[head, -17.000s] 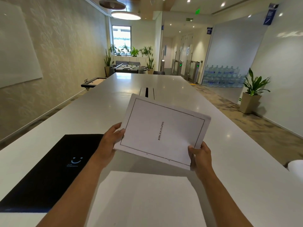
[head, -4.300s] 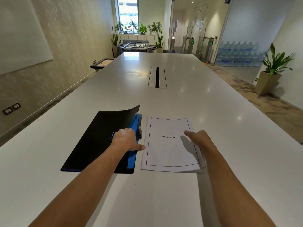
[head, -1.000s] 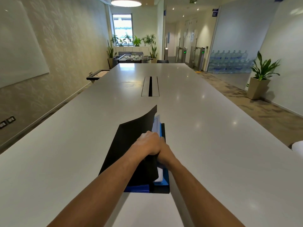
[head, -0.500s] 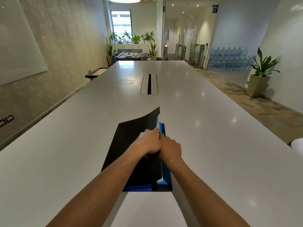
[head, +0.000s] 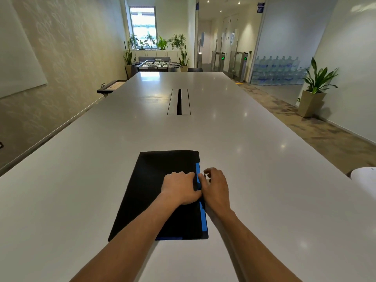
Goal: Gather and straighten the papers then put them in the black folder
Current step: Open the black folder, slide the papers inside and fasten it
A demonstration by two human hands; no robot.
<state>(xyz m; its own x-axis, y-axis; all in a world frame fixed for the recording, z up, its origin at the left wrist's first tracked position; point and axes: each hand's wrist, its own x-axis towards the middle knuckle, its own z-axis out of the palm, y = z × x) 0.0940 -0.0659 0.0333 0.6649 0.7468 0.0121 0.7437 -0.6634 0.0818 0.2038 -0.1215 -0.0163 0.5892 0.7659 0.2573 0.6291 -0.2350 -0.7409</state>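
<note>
The black folder (head: 154,180) lies flat and closed on the white table (head: 274,190), right in front of me. A strip of its blue inner lining (head: 204,220) shows along the right and lower edges. My left hand (head: 180,188) presses palm-down on the cover near the right edge, fingers bent over that edge. My right hand (head: 215,188) sits just beside it on the table, fingers curled, thumb and forefinger pinched at the folder's right edge. The papers are hidden inside the folder.
A cable slot (head: 179,101) runs along the table's middle, farther away. A white rounded object (head: 366,180) pokes in at the right edge of view. A potted plant (head: 315,88) stands on the floor to the right, by the wall.
The raised black cover has come down flat over the papers. My right hand has slid out from under it to the folder's right edge, while my left hand stays on the cover.
</note>
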